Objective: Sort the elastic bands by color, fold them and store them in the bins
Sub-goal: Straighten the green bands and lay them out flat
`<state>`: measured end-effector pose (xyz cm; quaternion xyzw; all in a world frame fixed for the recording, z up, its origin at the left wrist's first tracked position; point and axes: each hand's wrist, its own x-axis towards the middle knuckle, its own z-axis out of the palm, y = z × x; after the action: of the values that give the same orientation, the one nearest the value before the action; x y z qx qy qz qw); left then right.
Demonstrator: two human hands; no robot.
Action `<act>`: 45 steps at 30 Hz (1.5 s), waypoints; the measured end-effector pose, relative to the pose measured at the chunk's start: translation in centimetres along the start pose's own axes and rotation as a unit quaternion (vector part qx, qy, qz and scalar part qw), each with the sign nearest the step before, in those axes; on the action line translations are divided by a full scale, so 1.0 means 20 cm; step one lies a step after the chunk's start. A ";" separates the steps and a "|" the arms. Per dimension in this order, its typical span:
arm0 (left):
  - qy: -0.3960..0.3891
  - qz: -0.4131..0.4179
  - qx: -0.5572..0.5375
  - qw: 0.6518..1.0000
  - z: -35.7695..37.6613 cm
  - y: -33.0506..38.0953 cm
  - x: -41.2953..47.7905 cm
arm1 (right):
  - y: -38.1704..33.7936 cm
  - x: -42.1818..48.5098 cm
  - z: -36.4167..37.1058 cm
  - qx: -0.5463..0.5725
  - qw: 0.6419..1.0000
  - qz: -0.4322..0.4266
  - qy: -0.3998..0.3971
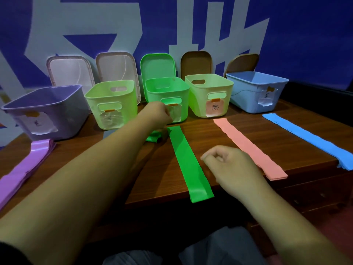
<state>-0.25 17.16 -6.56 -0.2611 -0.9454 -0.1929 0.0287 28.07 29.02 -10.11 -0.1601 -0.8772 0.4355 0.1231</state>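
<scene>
Hiding part of a folded green band (152, 138), the left hand (159, 116) was held before the green bin (183, 98), its grip not discernible; fingers of the right hand (227, 165) were curled on nothing beside flat green bands (189, 167)

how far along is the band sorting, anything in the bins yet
Sorting looks done: purple bands, green bands, pink bands and blue bands lie in separate flat stacks on the table. In hand: a folded green piece sits under the left hand by the green bin; the right hand, curled, holds nothing. Left: folding the stacks and binning them. No band shows inside any bin from this angle.
</scene>
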 end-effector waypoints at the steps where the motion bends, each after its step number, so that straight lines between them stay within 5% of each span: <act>1: -0.020 0.006 -0.002 1.000 -0.04 -0.02 -0.02 | -0.02 0.04 0.00 -0.005 1.000 -0.008 -0.001; 15: -0.143 0.055 0.007 0.988 -0.21 -0.36 -0.16 | -0.33 0.71 0.20 -0.136 0.983 -0.099 -0.074; 37: 0.016 0.149 -0.048 0.988 -0.15 -0.47 -0.14 | -0.22 1.04 0.41 -0.160 0.955 -0.215 -0.130; 45: 0.028 0.189 -0.091 0.977 -0.17 -0.46 -0.20 | -0.21 1.00 0.41 -0.083 0.964 -0.210 -0.144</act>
<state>-1.66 6.75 -7.32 -0.4315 -0.8562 -0.2760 0.0671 6.06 28.48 -10.12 0.0824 -0.9326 0.3441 0.0706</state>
